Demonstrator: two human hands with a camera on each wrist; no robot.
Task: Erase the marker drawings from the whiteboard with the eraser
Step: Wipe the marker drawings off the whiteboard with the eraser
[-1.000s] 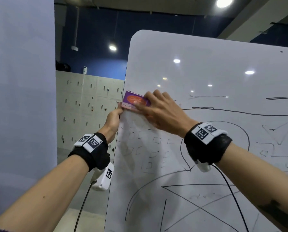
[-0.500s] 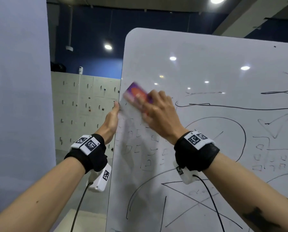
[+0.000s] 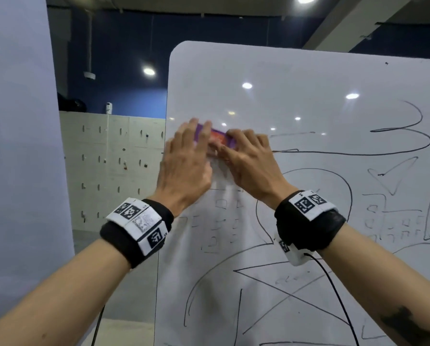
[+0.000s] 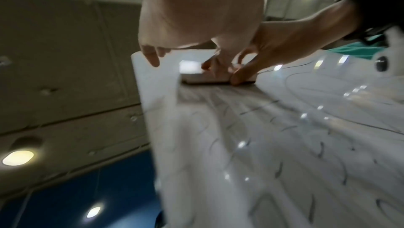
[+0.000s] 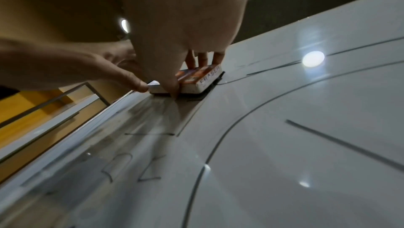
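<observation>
The whiteboard (image 3: 283,71) stands upright before me, covered in black marker drawings (image 3: 333,153), with fainter small shapes (image 3: 221,203) below my hands. A purple and orange eraser (image 3: 219,138) lies flat against the board near its upper left. My right hand (image 3: 248,158) grips it, thumb (image 5: 172,90) on the near side and fingers over the far side. My left hand (image 3: 184,158) lies over the eraser's left end with straight fingers. In the right wrist view the eraser (image 5: 205,81) shows a white side marked ERASER. In the left wrist view the eraser (image 4: 194,74) is blurred.
The board's left edge (image 3: 162,221) runs just beside my left wrist. Beyond it stands a wall of pale lockers (image 3: 109,158), and a white panel (image 3: 16,146) fills the far left. A black cable (image 3: 338,295) hangs from my right wrist camera.
My left hand has left the board's left edge and now lies on the eraser. The eraser has shifted right, away from that edge, in my right hand.
</observation>
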